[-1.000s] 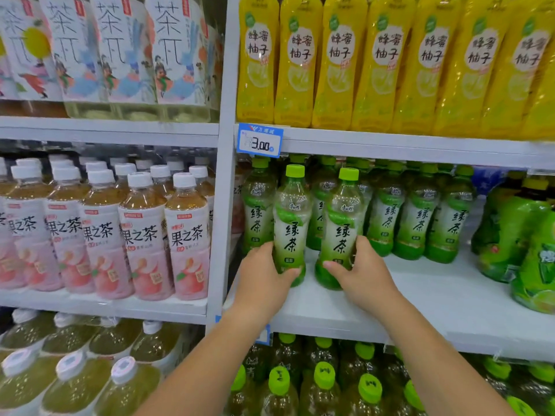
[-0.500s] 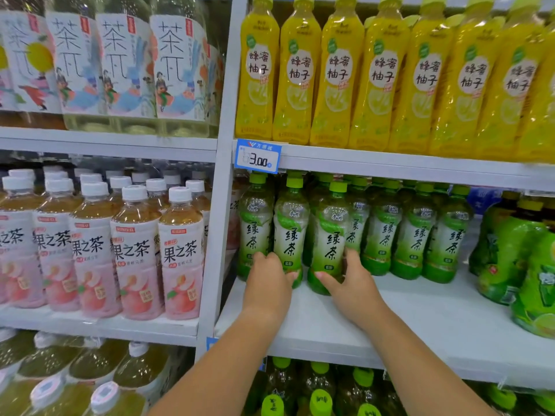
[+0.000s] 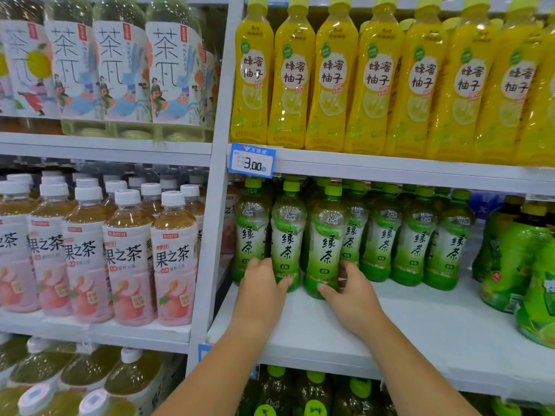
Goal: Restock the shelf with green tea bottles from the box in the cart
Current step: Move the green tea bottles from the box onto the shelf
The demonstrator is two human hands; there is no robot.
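Centre frame: left hand (image 3: 260, 295) wraps base of green tea bottle (image 3: 287, 235), right hand (image 3: 354, 298) wraps neighbour bottle (image 3: 326, 244). Low grip keeps both upright on shelf (image 3: 405, 328), probably aligning front row.

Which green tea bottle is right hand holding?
The third green tea bottle from the left: the right hand grips its base, and it stands furthest forward.

Bright, even light from above; soft shadows sit under each shelf board. Glare streaks the yellow bottles (image 3: 330, 79). Wide-angle bending curves the edges, where detail blurs slightly.
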